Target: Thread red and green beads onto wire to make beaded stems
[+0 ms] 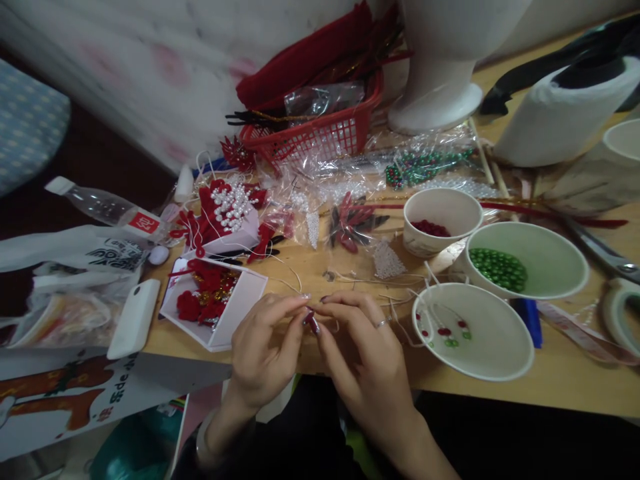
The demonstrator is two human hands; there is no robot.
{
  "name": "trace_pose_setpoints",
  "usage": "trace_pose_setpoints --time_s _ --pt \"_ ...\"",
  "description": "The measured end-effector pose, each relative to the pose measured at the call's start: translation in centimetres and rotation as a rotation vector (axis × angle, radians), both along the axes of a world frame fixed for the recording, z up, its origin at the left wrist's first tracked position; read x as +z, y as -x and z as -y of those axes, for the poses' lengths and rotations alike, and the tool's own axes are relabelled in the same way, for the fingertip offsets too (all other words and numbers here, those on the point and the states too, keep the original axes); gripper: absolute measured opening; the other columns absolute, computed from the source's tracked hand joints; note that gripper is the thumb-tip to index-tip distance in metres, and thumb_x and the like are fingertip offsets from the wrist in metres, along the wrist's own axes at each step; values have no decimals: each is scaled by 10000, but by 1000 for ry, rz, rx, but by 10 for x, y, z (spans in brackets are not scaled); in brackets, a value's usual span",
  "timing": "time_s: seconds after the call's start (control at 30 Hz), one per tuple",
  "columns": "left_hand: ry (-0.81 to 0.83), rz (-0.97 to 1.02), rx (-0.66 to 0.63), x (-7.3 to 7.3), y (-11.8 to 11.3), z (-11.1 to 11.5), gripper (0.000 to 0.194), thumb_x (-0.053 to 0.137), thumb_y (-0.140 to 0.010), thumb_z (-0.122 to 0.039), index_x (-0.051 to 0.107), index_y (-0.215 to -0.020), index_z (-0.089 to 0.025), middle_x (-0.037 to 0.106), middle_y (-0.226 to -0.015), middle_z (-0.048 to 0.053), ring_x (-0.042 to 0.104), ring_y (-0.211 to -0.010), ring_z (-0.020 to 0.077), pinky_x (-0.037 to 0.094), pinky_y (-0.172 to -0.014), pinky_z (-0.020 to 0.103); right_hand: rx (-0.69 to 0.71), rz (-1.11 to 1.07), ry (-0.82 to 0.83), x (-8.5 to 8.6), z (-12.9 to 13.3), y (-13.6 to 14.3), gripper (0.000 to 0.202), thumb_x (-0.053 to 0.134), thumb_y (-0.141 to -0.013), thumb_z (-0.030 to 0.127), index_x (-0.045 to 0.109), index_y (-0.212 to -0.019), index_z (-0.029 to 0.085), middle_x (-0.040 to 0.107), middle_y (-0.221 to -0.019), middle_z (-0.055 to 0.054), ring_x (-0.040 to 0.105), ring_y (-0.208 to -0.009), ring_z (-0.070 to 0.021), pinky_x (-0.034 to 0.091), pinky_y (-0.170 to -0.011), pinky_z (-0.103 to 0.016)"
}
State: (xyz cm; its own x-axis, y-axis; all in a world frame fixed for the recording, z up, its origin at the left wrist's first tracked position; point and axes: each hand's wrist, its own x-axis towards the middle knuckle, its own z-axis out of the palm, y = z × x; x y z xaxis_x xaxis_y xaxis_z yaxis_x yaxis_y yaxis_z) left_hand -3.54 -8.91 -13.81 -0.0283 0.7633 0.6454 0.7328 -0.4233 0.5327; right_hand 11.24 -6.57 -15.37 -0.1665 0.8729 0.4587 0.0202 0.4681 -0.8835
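Note:
At the table's front edge my left hand and my right hand meet, thumbs and forefingers pinched together. Whatever sits between the fingertips is too small and blurred to name. My right hand wears a ring. Just right of it stands a white paper bowl with white strings over its rim, carrying red and green beads. Behind that, another bowl holds loose green beads, and a smaller one holds dark red beads. Left of my left hand, a white open box contains red and gold ornaments.
Toward the back are a red basket, a white stand and plastic bags with beads. Scissors and a tape roll lie right. Left are a plastic bottle, a white case and white pearls.

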Motion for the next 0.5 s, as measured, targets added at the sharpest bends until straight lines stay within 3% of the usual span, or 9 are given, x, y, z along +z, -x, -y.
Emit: trace_pose_setpoints --time_s 0.2,0.33,0.5 --pt "39 41 -42 -8 1 0 345 617 -814 3 604 -1086 -208 685 -902 29 689 -896 180 593 -768 317 -72 80 -109 -3 2 2 191 562 -913 31 667 -1044 122 639 -1039 -89 606 -982 -170 505 -871 -292" --pt "-79 53 -53 -2 0 -6 334 626 -764 46 579 -991 -195 661 -833 -13 681 -817 150 600 -806 338 -106 100 -100 -2 2 2 150 571 -911 41 670 -994 118 644 -1009 -90 612 -962 -175 512 -861 -300" --pt "-441 74 340 18 0 -12 262 669 -770 -20 523 -886 -204 603 -754 -27 662 -704 167 601 -644 351 -132 119 -29 -2 2 2 130 597 -895 42 682 -961 115 636 -995 -91 617 -944 -171 525 -844 -286"
